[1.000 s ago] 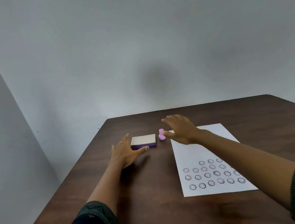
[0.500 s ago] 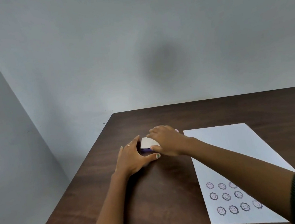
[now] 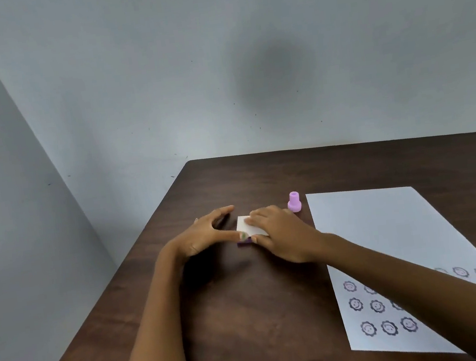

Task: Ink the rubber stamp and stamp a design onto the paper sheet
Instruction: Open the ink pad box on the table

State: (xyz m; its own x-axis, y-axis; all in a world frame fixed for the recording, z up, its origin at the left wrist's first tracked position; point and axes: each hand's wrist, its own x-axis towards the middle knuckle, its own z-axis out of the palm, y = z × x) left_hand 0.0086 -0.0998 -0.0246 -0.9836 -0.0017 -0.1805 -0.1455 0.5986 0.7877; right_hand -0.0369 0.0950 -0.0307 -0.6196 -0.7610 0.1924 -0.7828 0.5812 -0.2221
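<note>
Now that both my hands have closed on the ink pad (image 3: 247,226), left hand (image 3: 207,233) pinching its near-left corner, right hand (image 3: 279,236) gripping the lid, opening comes next; the pink stamp (image 3: 294,202) waits untouched at two o'clock, the paper sheet (image 3: 387,237) beyond.

both hands (image 3: 204,235) (image 3: 279,235) hold the ink pad (image 3: 247,227) | pink stamp (image 3: 294,202) stands beside it | paper (image 3: 387,231) on the right

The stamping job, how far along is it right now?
Done: rows of round prints already fill the near end of the paper sheet. In hand: both the left hand and the right hand are on the closed ink pad, apparently opening it. Left: the pink stamp stands untouched beside the pad, so inking and the next print remain.
</note>
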